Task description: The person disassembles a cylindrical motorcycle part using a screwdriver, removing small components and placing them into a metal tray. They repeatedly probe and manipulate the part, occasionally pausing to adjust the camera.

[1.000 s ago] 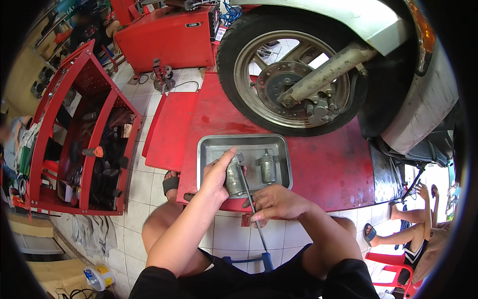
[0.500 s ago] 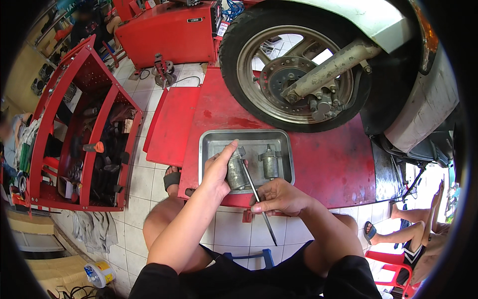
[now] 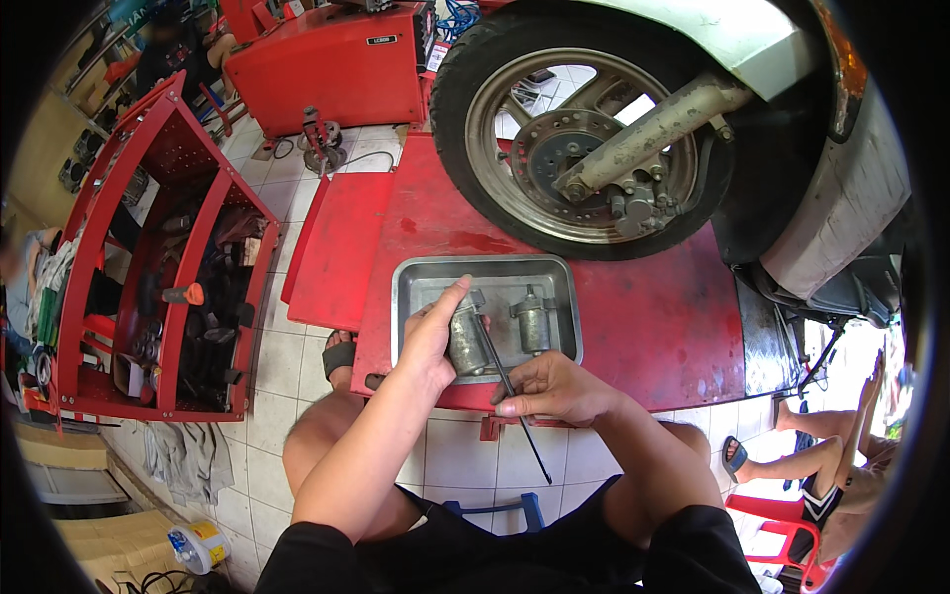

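My left hand (image 3: 430, 337) grips a weathered metal cylindrical motor (image 3: 468, 342) over the left half of a rectangular steel tray (image 3: 485, 263). My right hand (image 3: 549, 389) pinches a long, thin metal rod (image 3: 531, 445), whose upper part lies against that motor while its lower part sticks out past the tray toward my knees. A second, similar cylindrical motor (image 3: 534, 327) sits at the right of the tray, a little beyond my right hand. The tray rests on a red metal platform (image 3: 643, 337); my fingertips on the far side of the held motor are partly hidden.
A scooter's front wheel (image 3: 465, 119) stands just behind the tray. A red tool cart (image 3: 129, 178) is on the left, a red cabinet (image 3: 317, 69) at the back, a small jack (image 3: 322, 144) on the floor. Other people (image 3: 811, 455) sit at right and far left.
Over the last second the rod's lower end has swung right and slightly up with my right hand. My left hand and the held motor have shifted slightly upward in view.
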Demonstrator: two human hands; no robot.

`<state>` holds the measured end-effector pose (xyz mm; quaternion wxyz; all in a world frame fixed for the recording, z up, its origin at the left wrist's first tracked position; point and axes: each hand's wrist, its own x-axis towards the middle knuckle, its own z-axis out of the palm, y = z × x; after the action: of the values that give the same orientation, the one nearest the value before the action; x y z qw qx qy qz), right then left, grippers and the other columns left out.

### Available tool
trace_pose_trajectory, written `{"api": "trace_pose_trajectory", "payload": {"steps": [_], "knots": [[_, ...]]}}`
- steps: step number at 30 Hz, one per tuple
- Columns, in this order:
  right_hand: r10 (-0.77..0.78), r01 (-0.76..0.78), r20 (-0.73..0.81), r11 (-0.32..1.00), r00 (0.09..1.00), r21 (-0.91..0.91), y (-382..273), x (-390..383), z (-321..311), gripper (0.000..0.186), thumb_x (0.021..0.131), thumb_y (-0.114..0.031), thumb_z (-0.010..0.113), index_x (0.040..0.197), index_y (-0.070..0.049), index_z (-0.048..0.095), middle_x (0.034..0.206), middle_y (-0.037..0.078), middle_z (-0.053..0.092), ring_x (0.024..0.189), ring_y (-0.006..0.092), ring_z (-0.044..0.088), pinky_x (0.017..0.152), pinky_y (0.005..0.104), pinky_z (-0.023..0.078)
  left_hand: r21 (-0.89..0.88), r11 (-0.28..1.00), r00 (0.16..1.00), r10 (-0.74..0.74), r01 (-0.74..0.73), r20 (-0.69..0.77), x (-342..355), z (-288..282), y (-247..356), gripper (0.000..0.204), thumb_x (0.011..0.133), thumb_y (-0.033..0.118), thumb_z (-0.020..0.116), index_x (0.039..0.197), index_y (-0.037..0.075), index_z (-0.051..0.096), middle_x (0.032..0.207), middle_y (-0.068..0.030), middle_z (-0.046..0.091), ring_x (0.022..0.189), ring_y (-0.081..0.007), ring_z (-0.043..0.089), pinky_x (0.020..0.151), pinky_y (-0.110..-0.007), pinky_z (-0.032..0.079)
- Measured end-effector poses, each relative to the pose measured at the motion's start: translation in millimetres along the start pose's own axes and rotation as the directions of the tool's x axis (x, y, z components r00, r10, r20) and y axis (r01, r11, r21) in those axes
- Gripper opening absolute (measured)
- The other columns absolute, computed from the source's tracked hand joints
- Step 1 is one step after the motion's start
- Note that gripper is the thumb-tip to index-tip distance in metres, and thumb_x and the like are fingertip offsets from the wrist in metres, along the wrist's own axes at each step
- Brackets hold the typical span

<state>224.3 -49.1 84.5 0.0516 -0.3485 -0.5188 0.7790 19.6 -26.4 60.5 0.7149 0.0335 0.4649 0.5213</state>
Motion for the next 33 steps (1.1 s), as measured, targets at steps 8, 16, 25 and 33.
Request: {"api": "trace_pose_trajectory", "payload": {"steps": [8,16,25,33], "knots": [[-0.065,0.068,-0.024,0.99,0.998,0.127,4.8,-2.2,2.1,0.033,0.091,-0.012,0.07,0.116,0.008,0.062,0.082,0.011,0.07,0.08,0.0174,0.071,0.068,0.026,0.055,0.017,0.999,1.0,0.027,-0.027,0.002,-2.8,3.0,0.6,0.045,0.082,0.031,0.082,0.103,-0.003,0.059,0.081,-0.0117,0.065,0.065,-0.0229,0.066,0.057,-0.036,0.056],[-0.095,0.09,0.016,0.979,0.995,0.183,6.4,0.5,3.0,0.038,0.093,-0.013,0.069,0.123,0.008,0.057,0.087,0.014,0.071,0.08,0.0177,0.07,0.07,0.0281,0.055,0.021,0.999,0.999,0.034,-0.034,-0.001,-3.5,3.6,-0.2,0.044,0.083,0.03,0.081,0.103,-0.003,0.06,0.081,-0.0122,0.066,0.065,-0.0226,0.066,0.058,-0.036,0.056],[-0.013,0.013,-0.002,0.999,1.0,0.032,-0.5,-2.7,3.4,0.04,0.09,-0.013,0.072,0.123,0.006,0.057,0.094,0.012,0.071,0.08,0.0166,0.07,0.069,0.026,0.054,0.041,0.998,0.999,0.037,-0.038,0.017,-2.2,1.2,-2.8,0.044,0.083,0.031,0.081,0.102,-0.003,0.059,0.08,-0.012,0.066,0.065,-0.0219,0.066,0.058,-0.035,0.056],[-0.124,0.119,-0.001,0.957,0.992,0.265,6.7,-0.2,4.5,0.046,0.09,-0.012,0.072,0.128,0.007,0.055,0.099,0.014,0.071,0.076,0.0168,0.07,0.068,0.0259,0.055,0.042,0.998,0.999,0.05,-0.05,0.002,-1.8,1.2,-1.3,0.044,0.082,0.029,0.081,0.102,-0.003,0.059,0.08,-0.0117,0.065,0.065,-0.022,0.066,0.057,-0.036,0.056]]}}
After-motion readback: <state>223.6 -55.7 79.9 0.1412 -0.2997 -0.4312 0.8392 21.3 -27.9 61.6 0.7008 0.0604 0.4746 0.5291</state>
